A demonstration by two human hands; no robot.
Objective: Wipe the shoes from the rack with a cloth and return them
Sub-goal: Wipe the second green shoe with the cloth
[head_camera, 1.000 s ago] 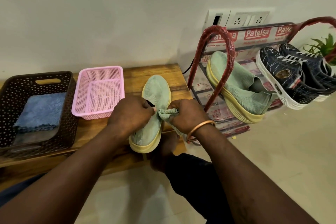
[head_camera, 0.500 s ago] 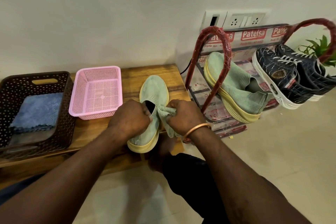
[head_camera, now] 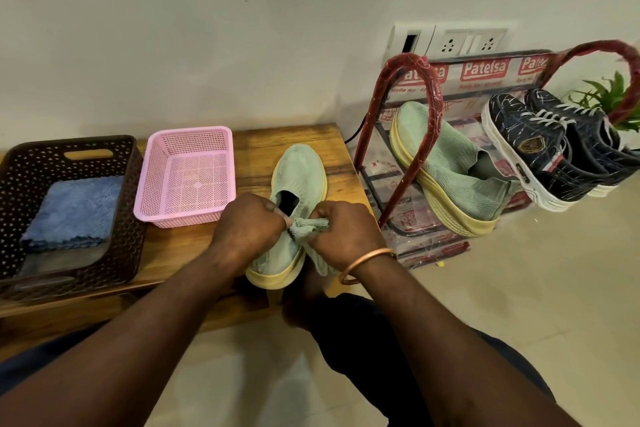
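A pale green knit shoe [head_camera: 298, 173] with a yellow sole lies on the wooden bench [head_camera: 194, 243], toe pointing to the wall. My left hand [head_camera: 249, 225] grips it at the collar opening. My right hand [head_camera: 343, 232] holds a bunched green cloth [head_camera: 306, 224] against the shoe's right side near the heel. The matching green shoe [head_camera: 450, 163] leans on the red-framed shoe rack [head_camera: 412, 121], and two dark blue lace-up sneakers [head_camera: 540, 149] sit on the rack to its right.
An empty pink mesh basket [head_camera: 187, 177] stands on the bench left of the shoe. A dark brown basket [head_camera: 69, 204] at the far left holds a folded blue cloth [head_camera: 76, 208]. Wall sockets [head_camera: 450, 42] and a green plant [head_camera: 609, 97] are behind the rack.
The shoe's collar opening shows more now beside my left hand. My right hand has worked the green cloth slightly along the shoe's side; both hands stay on the shoe.
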